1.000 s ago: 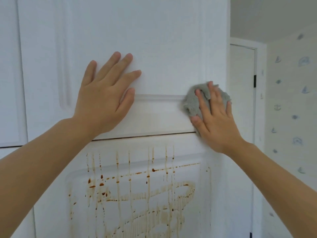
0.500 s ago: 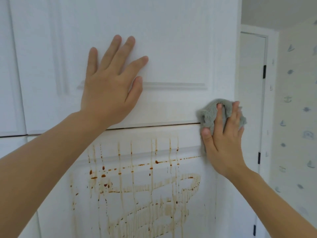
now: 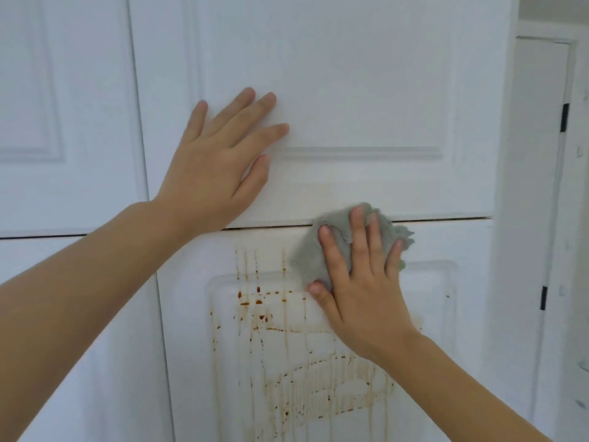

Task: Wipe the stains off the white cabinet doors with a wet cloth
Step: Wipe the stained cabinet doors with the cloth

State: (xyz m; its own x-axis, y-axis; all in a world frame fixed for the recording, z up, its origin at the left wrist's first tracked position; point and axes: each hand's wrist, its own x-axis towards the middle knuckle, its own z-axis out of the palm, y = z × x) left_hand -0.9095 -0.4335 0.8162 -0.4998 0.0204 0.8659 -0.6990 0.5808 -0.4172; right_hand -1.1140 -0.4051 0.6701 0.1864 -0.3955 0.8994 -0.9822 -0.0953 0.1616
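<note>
My left hand point(image 3: 220, 167) lies flat with spread fingers on the upper white cabinet door point(image 3: 334, 74). My right hand point(image 3: 360, 282) presses a grey cloth point(image 3: 310, 256) against the top of the lower white cabinet door point(image 3: 462, 314), just under the gap between the two doors. Its fingers are straight over the cloth. Brown stains point(image 3: 280, 362) in drips, dots and smeared loops cover the lower door's panel to the left of and below the cloth. The panel to the right of my hand looks mostly white.
Another pair of white cabinet doors point(image 3: 63, 122) stands to the left. A white room door point(image 3: 541, 154) with black hinges stands at the right, beyond the cabinet's side.
My right hand has carried the cloth down and to the left, from the right edge at the door gap onto the lower door's stained top. The left hand stays flat on the upper door.
</note>
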